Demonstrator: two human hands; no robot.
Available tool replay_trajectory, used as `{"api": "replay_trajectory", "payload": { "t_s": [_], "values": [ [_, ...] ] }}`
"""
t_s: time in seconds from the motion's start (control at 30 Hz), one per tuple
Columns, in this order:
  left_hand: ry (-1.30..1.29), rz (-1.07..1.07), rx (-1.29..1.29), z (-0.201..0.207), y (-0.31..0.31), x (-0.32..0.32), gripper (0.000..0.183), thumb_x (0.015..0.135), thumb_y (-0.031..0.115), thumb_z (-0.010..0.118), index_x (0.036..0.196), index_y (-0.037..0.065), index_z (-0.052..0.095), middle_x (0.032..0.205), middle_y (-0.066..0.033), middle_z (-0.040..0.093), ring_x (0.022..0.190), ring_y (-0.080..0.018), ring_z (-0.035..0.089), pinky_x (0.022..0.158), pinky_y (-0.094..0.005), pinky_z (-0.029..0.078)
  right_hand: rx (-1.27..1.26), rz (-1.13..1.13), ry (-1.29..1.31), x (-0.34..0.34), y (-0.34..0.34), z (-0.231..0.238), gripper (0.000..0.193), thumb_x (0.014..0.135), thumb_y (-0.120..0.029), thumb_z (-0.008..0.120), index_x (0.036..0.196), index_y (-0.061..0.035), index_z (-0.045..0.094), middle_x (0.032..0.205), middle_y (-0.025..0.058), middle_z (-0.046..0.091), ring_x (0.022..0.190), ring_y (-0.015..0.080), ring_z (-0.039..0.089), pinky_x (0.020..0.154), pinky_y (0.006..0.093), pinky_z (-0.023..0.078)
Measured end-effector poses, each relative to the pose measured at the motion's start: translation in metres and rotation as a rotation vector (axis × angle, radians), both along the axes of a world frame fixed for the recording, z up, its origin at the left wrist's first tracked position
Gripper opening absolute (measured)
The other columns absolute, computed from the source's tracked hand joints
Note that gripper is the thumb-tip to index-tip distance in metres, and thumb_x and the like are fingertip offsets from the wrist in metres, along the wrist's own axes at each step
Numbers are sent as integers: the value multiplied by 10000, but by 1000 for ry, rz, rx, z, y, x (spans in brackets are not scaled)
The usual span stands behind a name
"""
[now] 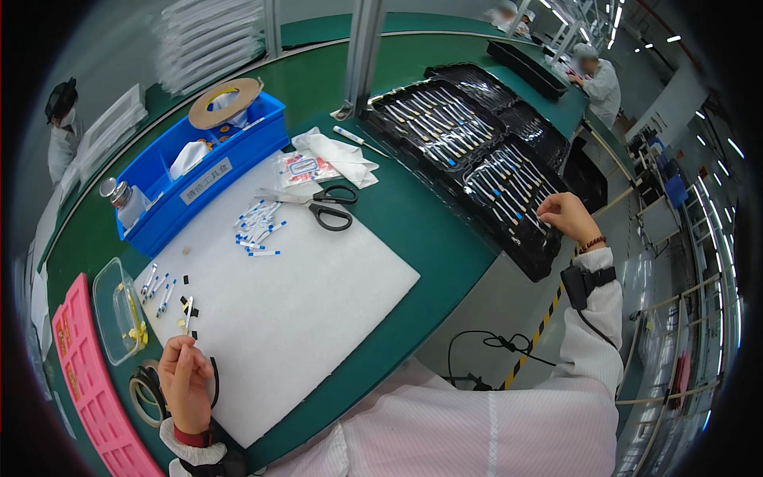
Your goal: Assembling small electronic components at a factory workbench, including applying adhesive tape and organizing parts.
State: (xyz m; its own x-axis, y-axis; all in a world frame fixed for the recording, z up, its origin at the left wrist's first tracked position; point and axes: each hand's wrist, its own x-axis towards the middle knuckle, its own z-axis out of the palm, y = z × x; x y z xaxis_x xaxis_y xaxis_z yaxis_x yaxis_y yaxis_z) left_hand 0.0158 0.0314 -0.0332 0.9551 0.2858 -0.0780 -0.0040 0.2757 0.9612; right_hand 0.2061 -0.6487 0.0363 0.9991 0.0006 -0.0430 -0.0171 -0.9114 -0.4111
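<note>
My left hand (187,383) is at the near left of a white foam mat (342,294), thumb and fingertips pinched on a slim pale strip (189,315) that points away from me. Small black and pale yellow pieces (185,300) lie around its tip. Over at the right, my right hand (569,216) reaches to the near end of a black plastic tray (534,258). Its fingers are pinched together there; what they hold is too small to make out. Rows of thin white strips with blue or pale ends (497,191) lie in the tray.
On the mat are a pile of blue-ended white strips (256,224) and black-handled scissors (330,216). Behind stands a blue toolbox (230,171) bearing a tape roll (225,103). A clear plastic box (111,294), tape rolls (145,397) and a pink tray (99,397) line the left.
</note>
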Motion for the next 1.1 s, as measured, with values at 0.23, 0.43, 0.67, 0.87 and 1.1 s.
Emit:
{"api": "replay_trajectory", "payload": {
  "t_s": [0.23, 0.43, 0.67, 0.87, 1.1],
  "values": [
    [18, 24, 110, 26, -2, -2, 191, 1049, 149, 632, 1138, -19, 648, 846, -33, 647, 748, -108, 612, 700, -243, 484, 243, 296, -111, -5, 149, 42, 43, 913, -1, 694, 943, 27, 685, 891, 56, 697, 813, 106, 657, 749, 249, 510],
    [3, 177, 198, 34, 7, -10, 164, 1037, 141, 665, 1105, -7, 684, 899, -12, 690, 768, -63, 611, 688, -236, 500, 385, 811, -61, 1, 312, 58, 73, 841, 29, 717, 901, 30, 675, 865, 80, 668, 787, 160, 653, 732, 268, 508],
    [3, 307, 955, 16, 26, -9, 98, 906, 57, 760, 976, 7, 713, 836, -63, 641, 648, -106, 579, 598, -251, 465, 520, 1169, 41, -1, 453, 27, 55, 888, -26, 735, 915, 14, 709, 866, 73, 688, 765, 151, 624, 710, 274, 494],
    [67, 298, 1170, 7, 24, 1, 143, 901, 148, 795, 977, 50, 723, 856, -50, 632, 652, -167, 623, 613, -297, 507, 495, 1235, 162, -9, 503, -21, 57, 912, -48, 737, 937, 2, 725, 870, 62, 691, 740, 133, 607, 674, 264, 483],
    [-8, 333, 1270, -4, 22, 6, 126, 913, 147, 784, 969, 62, 710, 909, -71, 658, 780, -247, 712, 658, -346, 546, 500, 1141, 203, -14, 507, -37, 63, 910, -43, 736, 945, 7, 725, 865, 64, 685, 689, 119, 579, 625, 251, 450]
  ]
}}
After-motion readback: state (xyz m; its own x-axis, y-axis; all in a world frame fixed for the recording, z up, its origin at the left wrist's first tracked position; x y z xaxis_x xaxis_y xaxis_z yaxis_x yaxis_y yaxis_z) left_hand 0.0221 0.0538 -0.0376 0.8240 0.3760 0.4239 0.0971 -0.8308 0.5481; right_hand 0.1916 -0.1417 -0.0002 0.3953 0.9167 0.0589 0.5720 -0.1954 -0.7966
